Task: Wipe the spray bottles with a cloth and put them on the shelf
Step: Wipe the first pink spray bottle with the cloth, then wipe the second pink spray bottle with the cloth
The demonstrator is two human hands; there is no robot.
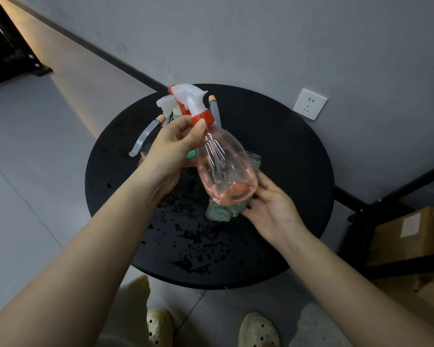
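Observation:
A clear pink spray bottle (pixel 224 169) with a white and orange trigger head is held tilted above the round black table (pixel 298 171). My left hand (pixel 171 149) grips its neck just under the orange collar. My right hand (pixel 273 209) holds a grey-green cloth (pixel 223 211) cupped against the bottle's base. Behind my left hand stand other spray bottles (pixel 171 106) with white and grey triggers, partly hidden. The shelf shows as a black frame (pixel 376 204) at the right.
Water drops (pixel 193 236) spot the table's near half. A wall socket (pixel 310 103) is behind the table. Cardboard boxes (pixel 406 236) sit in the black frame at the right. Another black stand (pixel 10 53) is at the far left. My feet (pixel 211 329) are below the table.

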